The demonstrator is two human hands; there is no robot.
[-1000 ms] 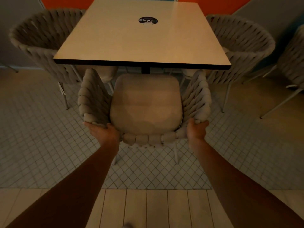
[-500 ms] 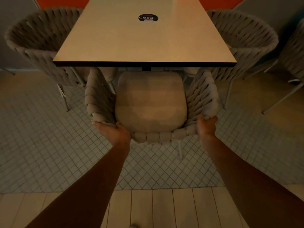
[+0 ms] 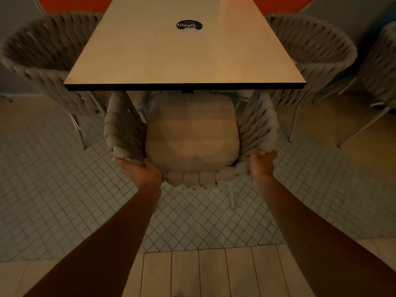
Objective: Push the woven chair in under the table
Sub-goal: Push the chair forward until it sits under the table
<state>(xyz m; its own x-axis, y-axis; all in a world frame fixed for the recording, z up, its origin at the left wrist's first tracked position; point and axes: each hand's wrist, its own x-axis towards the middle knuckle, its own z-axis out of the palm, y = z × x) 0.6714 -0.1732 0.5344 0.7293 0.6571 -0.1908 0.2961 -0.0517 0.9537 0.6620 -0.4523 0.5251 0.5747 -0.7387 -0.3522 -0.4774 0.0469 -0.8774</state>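
The woven chair (image 3: 192, 133) has a thick grey braided rim and a beige seat cushion. It stands in front of me with its front edge tucked just under the near edge of the table (image 3: 184, 52), a pale square top with a dark edge band. My left hand (image 3: 141, 170) grips the back rim at its left corner. My right hand (image 3: 261, 163) grips the same rim at the right corner. Both arms are stretched out forward.
A matching woven chair (image 3: 42, 56) stands at the table's left, another (image 3: 310, 52) at its right, and a further one (image 3: 383, 67) at the far right edge. A round dark sticker (image 3: 189, 25) sits on the tabletop. The floor is small tiles, with pale planks near me.
The chair has slid forward, away from me, so more of its seat and arms lie beneath the table edge. Both hands kept their hold on the back rim and moved forward with it.
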